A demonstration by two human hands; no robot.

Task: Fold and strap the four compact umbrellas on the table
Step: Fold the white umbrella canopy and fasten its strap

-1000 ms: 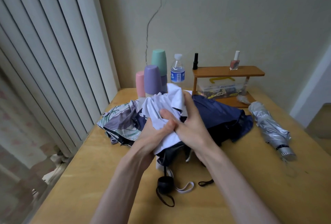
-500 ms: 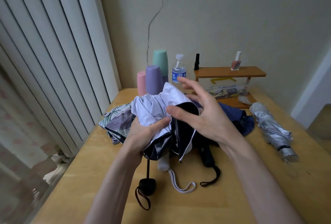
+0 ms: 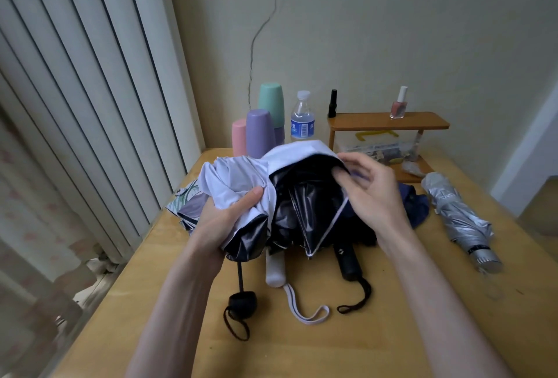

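The right grip [image 3: 371, 196], reopened a moment ago, now pinches a flap of the white umbrella [image 3: 238, 178]; the left grip [image 3: 220, 223] clutches its bunched cloth, so pleating begins.

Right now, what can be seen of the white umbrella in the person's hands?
The white umbrella is unstrapped and bunched: matte white fabric outside, glossy black lining with white piping. The left hand grips its gathered cloth; the right hand pinches the canopy's rim. Its white handle rests on the table, wrist loop trailing.
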